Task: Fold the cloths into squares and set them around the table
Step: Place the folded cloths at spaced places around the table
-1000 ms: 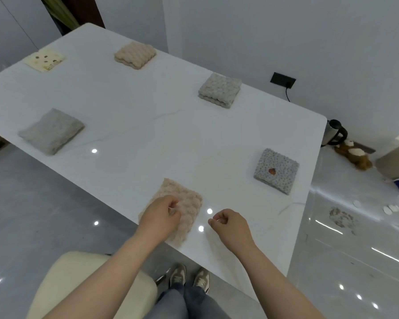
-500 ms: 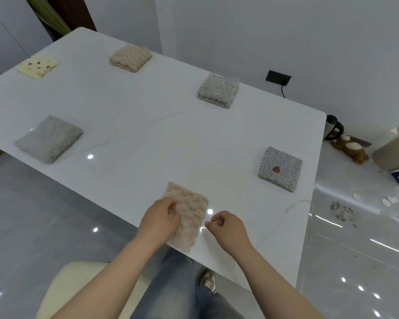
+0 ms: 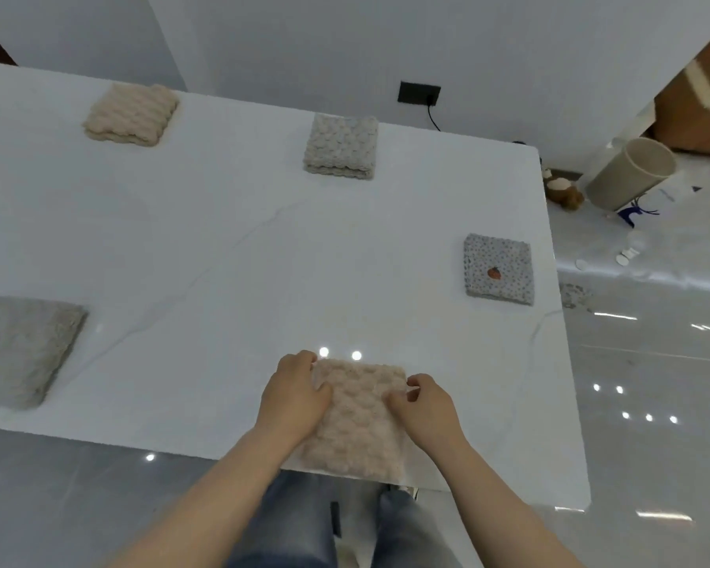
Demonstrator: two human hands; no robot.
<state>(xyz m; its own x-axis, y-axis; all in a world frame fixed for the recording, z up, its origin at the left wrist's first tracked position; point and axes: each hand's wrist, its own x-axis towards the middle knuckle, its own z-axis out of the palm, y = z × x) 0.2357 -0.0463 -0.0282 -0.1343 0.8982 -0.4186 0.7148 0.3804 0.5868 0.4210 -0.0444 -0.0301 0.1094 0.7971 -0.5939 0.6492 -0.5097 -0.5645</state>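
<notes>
A folded beige bubble-textured cloth [image 3: 359,420] lies at the near edge of the white table [image 3: 222,256], directly in front of me. My left hand [image 3: 294,397] holds its left side, thumb on top and fingers curled over the far left corner. My right hand [image 3: 425,407] pinches its right edge. Other folded squares sit around the table: a beige one [image 3: 132,114] at the far left, a pale grey bubble one [image 3: 341,145] at the far middle, a speckled grey one [image 3: 497,269] at the right edge, and a grey plush one [image 3: 21,348] at the near left.
The table's right edge drops to a glossy tiled floor. On that floor stand a tilted beige bin [image 3: 630,172] and a brown soft toy [image 3: 562,190]. A black wall socket [image 3: 419,93] with a cable is behind the table. My jeans-clad legs [image 3: 324,522] show below the table edge.
The view has swung right and closer to the table. My right hand moved in from beside the beige cloth and now pinches its right edge; the cloth lies squarer to the table edge.
</notes>
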